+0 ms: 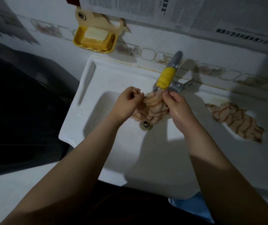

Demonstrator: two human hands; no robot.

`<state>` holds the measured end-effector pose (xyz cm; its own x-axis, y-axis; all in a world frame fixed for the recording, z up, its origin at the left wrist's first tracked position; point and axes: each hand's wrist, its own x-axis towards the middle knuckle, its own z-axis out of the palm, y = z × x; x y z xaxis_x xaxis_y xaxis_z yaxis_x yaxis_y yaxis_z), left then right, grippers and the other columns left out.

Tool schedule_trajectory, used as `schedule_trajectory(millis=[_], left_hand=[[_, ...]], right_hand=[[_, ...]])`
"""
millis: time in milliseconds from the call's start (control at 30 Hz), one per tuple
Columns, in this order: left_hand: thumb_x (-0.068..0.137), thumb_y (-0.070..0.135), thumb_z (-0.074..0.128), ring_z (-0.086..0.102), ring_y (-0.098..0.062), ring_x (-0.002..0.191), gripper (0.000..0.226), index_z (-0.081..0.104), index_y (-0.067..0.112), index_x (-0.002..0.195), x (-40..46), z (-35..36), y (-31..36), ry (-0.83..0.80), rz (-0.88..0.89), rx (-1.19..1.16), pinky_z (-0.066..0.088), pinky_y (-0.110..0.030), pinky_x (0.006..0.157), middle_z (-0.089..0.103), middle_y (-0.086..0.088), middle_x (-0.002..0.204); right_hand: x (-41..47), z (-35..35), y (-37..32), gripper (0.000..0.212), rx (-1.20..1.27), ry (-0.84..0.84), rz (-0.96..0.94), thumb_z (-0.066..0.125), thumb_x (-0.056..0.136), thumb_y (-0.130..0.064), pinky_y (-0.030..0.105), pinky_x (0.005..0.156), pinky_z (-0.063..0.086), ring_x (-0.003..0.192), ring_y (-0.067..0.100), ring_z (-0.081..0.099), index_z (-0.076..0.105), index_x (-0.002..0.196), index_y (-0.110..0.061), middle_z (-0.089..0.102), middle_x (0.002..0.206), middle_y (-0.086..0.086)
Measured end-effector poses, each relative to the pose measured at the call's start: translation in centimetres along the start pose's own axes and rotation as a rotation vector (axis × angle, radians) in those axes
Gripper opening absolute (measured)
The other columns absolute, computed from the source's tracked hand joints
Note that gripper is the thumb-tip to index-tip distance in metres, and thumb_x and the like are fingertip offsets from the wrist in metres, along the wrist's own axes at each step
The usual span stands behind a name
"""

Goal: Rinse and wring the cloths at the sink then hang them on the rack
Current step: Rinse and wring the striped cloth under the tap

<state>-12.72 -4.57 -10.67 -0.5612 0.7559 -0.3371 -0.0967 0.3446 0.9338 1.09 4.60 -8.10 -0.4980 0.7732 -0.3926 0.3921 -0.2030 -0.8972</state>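
Note:
A cream cloth with brown wavy lines [152,109] hangs bunched under the tap [165,78], over the basin of the white sink [87,111]. My left hand [126,103] grips its left side with curled fingers. Its right side is pinched by my right hand [177,106], just below the yellow-wrapped spout. The cloth's lower end reaches the drain [146,124]. A second cloth of the same pattern [233,119] lies stretched out on the sink's right ledge, apart from both hands.
A yellow soap dish with a pale bar [94,39] is fixed to the tiled wall at the back left. Newspaper sheets [194,12] cover the wall above. A dark object [16,103] fills the left side. Something blue [193,207] shows under the sink's front edge.

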Motion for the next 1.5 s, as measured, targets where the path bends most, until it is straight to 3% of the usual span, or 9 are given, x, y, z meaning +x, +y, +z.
schedule_trajectory(millis=[167,433,600,733,867,1100,1167,1333,1500], left_hand=[[0.093,0.059,0.040,0.052,-0.026,0.089,0.050,0.066,0.016,0.096,0.0,0.0,-0.2,-0.442,-0.231,-0.186,0.044,-0.040,0.084,0.058,-0.014,0.094],[0.104,0.028,0.033,0.063,-0.035,0.085,0.039,0.060,0.001,0.097,-0.5,3.1,1.4,-0.018,-0.298,-0.358,0.053,-0.040,0.074,0.064,-0.019,0.084],[0.102,0.024,0.042,0.065,-0.011,0.060,0.033,0.062,0.002,0.086,-1.9,5.8,2.3,0.077,-0.373,-0.314,0.050,-0.018,0.050,0.063,-0.012,0.074],[0.104,0.025,0.037,0.060,-0.022,0.080,0.036,0.063,0.001,0.095,-0.6,5.5,1.5,0.130,-0.427,-0.332,0.044,-0.022,0.063,0.064,-0.010,0.084],[0.096,0.032,0.052,0.059,-0.024,0.066,0.038,0.062,0.012,0.065,-1.2,6.2,0.9,0.073,-0.443,-0.296,0.051,-0.038,0.069,0.061,-0.009,0.063],[0.097,0.042,0.047,0.065,-0.026,0.074,0.039,0.065,0.007,0.097,-1.9,5.5,2.0,-0.233,-0.584,-0.590,0.057,-0.040,0.074,0.069,-0.012,0.078],[0.097,0.045,0.042,0.065,-0.029,0.089,0.045,0.064,0.006,0.107,-1.8,4.3,1.8,-0.318,-0.588,-0.719,0.049,-0.045,0.091,0.068,-0.017,0.096],[0.094,0.028,0.041,0.063,-0.024,0.082,0.028,0.060,0.007,0.099,-0.3,0.0,0.3,-0.365,-0.516,-0.783,0.055,-0.032,0.072,0.061,-0.012,0.093],[0.088,0.022,0.053,0.056,-0.018,0.076,0.021,0.061,0.011,0.104,0.1,-0.9,-0.7,-0.359,-0.452,-0.530,0.051,-0.029,0.060,0.056,-0.007,0.085]], right_hand=[[0.6,1.2,-0.9,0.024,0.075,-0.047,0.022,0.049,0.096,-0.016,0.028,0.074,0.049,0.069,0.009,0.062,0.064,0.078,-0.022,0.067,0.067,-0.010],[-0.3,4.1,-1.4,0.049,-0.437,0.090,-0.154,0.052,0.093,-0.045,0.027,0.058,0.043,0.057,0.012,0.056,0.049,0.056,-0.013,0.057,0.056,0.004],[2.1,3.8,-0.7,0.032,-0.396,0.301,-0.074,0.050,0.095,-0.028,0.037,0.069,0.046,0.084,0.038,0.063,0.053,0.068,-0.011,0.066,0.087,0.027],[1.5,5.0,0.4,0.044,-0.462,0.260,-0.179,0.043,0.098,-0.034,0.043,0.071,0.049,0.082,0.039,0.063,0.065,0.082,0.000,0.067,0.084,0.026],[2.3,3.3,0.0,0.033,-0.432,0.329,-0.132,0.047,0.098,-0.022,0.032,0.064,0.034,0.085,0.039,0.062,0.063,0.081,0.002,0.066,0.086,0.028],[2.4,2.8,-0.3,0.034,-0.406,0.263,-0.068,0.048,0.093,-0.030,0.035,0.073,0.046,0.081,0.031,0.062,0.066,0.087,-0.001,0.066,0.085,0.021],[3.3,1.4,-0.5,0.037,-0.251,0.142,0.056,0.048,0.094,-0.033,0.030,0.074,0.043,0.078,0.023,0.058,0.066,0.093,-0.001,0.063,0.084,0.015],[1.7,-0.7,-0.2,0.035,-0.216,-0.364,0.276,0.053,0.092,-0.046,0.036,0.077,0.055,0.085,0.026,0.069,0.069,0.092,-0.015,0.073,0.090,0.009],[2.3,-0.7,0.4,0.020,-0.002,-0.095,0.050,0.051,0.096,-0.023,0.028,0.081,0.048,0.082,0.010,0.061,0.065,0.083,-0.024,0.067,0.083,-0.006]])
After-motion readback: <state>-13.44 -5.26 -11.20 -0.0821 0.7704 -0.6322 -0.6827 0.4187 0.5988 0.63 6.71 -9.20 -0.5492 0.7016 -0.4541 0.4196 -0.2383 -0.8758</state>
